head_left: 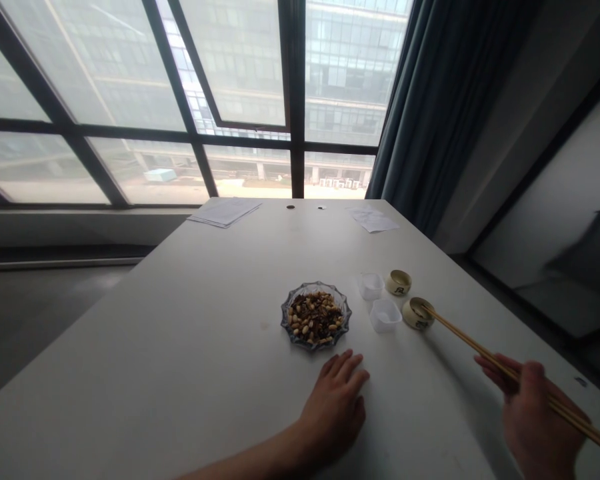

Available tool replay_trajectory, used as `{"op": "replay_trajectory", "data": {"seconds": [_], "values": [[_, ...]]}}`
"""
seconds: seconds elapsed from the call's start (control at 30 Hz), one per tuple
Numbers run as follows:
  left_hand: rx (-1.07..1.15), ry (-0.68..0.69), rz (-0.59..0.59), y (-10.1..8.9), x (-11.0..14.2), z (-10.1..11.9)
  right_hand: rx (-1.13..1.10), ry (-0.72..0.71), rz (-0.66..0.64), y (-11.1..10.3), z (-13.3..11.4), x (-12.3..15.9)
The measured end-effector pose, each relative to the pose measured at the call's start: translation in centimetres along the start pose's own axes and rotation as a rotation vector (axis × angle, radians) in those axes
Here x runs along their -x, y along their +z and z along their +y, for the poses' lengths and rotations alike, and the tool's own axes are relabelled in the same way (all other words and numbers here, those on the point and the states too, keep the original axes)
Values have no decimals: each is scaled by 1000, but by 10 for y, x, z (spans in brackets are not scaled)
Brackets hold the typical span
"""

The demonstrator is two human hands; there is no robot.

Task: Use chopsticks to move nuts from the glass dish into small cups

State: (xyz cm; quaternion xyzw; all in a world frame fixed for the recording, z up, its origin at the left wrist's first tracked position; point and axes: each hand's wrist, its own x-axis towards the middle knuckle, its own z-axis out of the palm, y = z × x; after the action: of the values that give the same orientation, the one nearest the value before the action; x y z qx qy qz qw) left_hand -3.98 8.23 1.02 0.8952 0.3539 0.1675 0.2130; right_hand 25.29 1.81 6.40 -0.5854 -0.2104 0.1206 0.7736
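Head view: a scalloped glass bowl (316, 287) holds mixed nuts (315, 317); two clear plastic tubs (385, 321) and two ceramic cups (419, 322) stand beside it on the worktop (205, 333). The right hand (540, 407) grasps wooden chopsticks (473, 342), tips in the nearer cup. The left hand (336, 403), fingers (351, 366) released, rests just before the bowl.

The chopsticks (467, 340) are long, thin and yellowish-brown, lying nearly together in the right hand (543, 420). They slant down to the left, tips inside the mouth of the cup (419, 323). The cup is squat, round and beige, with dark marking on its side; it stands upright, its contents too small to make out. Left of it, the glass bowl (340, 295) sits level on the worktop (205, 347), its rim scalloped, filled with mixed pale nuts and dark brown pieces (316, 319).
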Motion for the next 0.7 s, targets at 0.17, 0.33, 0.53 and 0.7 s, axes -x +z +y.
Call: {"op": "replay_trajectory", "data": {"seconds": [0.17,0.33,0.53,0.7], "values": [[8,-5,1,0,0,1,63,-8,-37,-2,17,-3],[14,-3,-5,-1,0,1,133,-28,-79,-2,24,0],[11,-4,-11,-1,1,1,234,-127,-127,-1,18,5],[2,-4,-20,-1,0,1,276,-141,-122,-3,13,5]]}}
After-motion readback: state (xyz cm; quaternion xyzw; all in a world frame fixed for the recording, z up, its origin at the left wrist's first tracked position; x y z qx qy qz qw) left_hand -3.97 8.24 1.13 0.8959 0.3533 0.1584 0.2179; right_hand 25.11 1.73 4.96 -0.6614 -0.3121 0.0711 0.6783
